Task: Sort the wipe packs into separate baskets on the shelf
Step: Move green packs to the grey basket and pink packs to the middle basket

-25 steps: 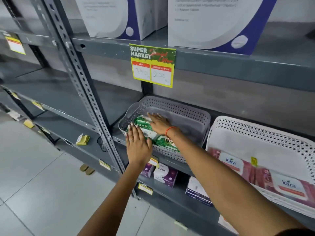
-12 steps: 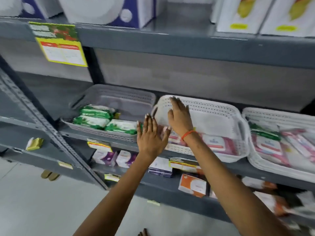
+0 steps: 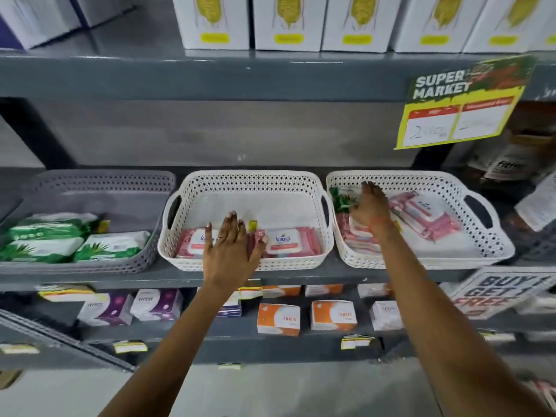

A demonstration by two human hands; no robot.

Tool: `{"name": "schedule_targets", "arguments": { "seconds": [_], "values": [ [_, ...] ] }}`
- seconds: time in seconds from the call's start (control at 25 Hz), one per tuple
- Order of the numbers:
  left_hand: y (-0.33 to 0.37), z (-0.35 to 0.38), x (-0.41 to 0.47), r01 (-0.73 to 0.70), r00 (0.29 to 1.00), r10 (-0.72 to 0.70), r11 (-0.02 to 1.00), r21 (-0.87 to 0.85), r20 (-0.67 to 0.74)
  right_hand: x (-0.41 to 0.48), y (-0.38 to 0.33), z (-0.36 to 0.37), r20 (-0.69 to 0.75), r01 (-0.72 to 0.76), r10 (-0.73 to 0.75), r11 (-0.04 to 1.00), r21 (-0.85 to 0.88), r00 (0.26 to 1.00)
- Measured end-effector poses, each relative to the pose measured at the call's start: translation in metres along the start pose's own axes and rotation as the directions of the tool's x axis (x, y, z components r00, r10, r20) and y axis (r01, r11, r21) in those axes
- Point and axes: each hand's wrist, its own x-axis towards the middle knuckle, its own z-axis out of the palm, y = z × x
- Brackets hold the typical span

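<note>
Three baskets stand side by side on the grey shelf. The grey basket [image 3: 99, 182] on the left holds green wipe packs [image 3: 45, 248]. The middle white basket [image 3: 249, 179] holds pink wipe packs [image 3: 288, 240]. The right white basket [image 3: 436, 183] holds several pink packs [image 3: 421, 212] and a green pack [image 3: 341, 200] at its back left. My left hand [image 3: 231, 251] hovers flat with fingers spread in front of the middle basket, holding nothing. My right hand [image 3: 370, 206] reaches into the right basket, fingers spread over the packs beside the green one; no grip is visible.
White boxes [image 3: 285, 22] line the shelf above. A yellow price sign [image 3: 460, 109] hangs at the upper right. The lower shelf holds purple boxes [image 3: 156, 305] and orange boxes [image 3: 278, 319]. A promotional sign [image 3: 499, 290] leans at the right.
The view has swung right along the shelf. My right hand went from the grey basket, past the middle basket, into the right basket. My left hand followed to the middle basket's front.
</note>
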Motion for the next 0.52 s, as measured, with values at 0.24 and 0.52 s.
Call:
{"name": "schedule_targets", "arguments": {
  "seconds": [0.24,0.52],
  "values": [
    [0.002,-0.005,-0.002,-0.002,1.0,0.002,1.0,-0.01,0.014,0.049,0.013,-0.002,0.323,0.173,-0.096,0.96,-0.219,0.942],
    [-0.02,0.01,-0.013,-0.045,0.984,0.037,0.998,-0.044,-0.174,0.001,-0.013,-0.004,-0.262,-0.046,0.022,0.995,-0.086,0.965]
  ]
}}
